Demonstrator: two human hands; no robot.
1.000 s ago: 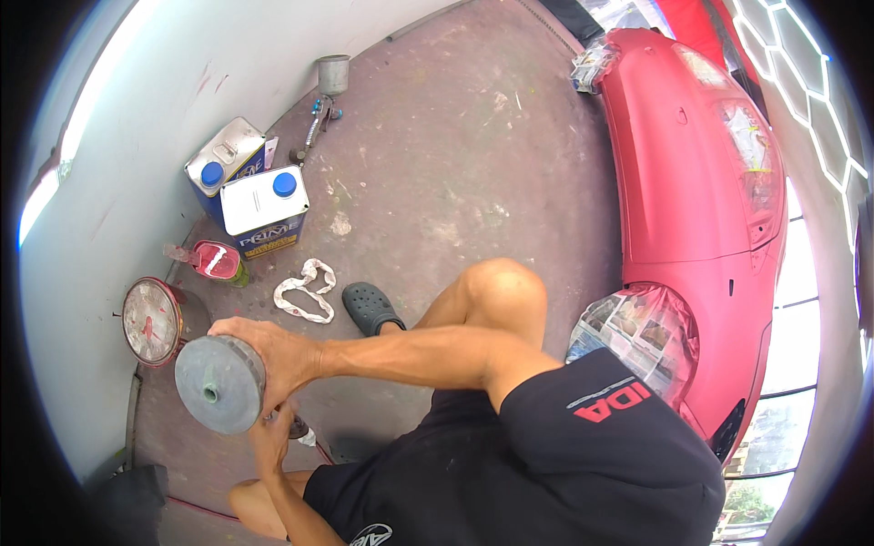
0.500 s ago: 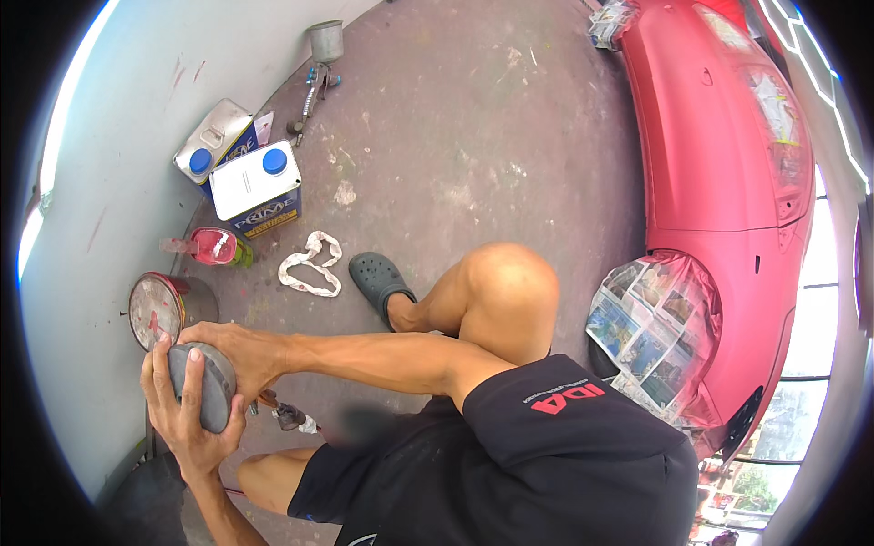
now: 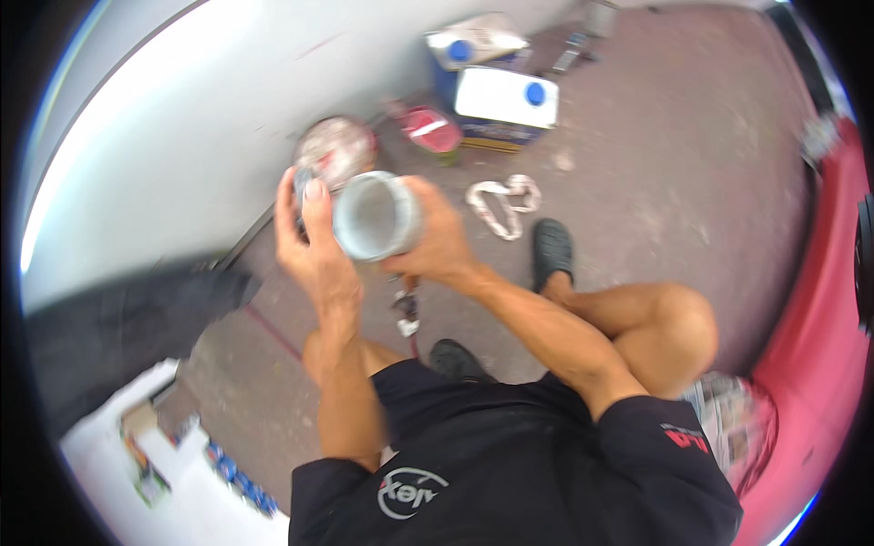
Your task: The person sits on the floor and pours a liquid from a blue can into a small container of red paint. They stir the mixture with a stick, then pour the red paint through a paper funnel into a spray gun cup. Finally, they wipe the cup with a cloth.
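My right hand [image 3: 437,237] wraps round the side of a grey round cup [image 3: 375,217], whose open mouth faces up. Inside, the cup's contents are too blurred to make out. My left hand [image 3: 314,241] is just left of the cup, its fingers raised and closed on a small dark grey piece, apparently the cup's lid [image 3: 303,187], seen nearly edge-on. Below the cup, near my knee, shows a dark metal fitting [image 3: 406,305] with a whitish wrap; whether it joins the cup is hidden.
A paint-smeared round tin [image 3: 337,150] stands by the wall beside a red-stained container [image 3: 431,130]. Two blue-capped cans [image 3: 505,105] stand farther right, near a spray gun [image 3: 574,55]. A twisted cloth strip [image 3: 501,205] lies on the floor. A red car body [image 3: 819,318] is at right.
The lid has come off the cup into my left hand, and the cup's open mouth now shows. My view has turned left, so the scene has shifted right.
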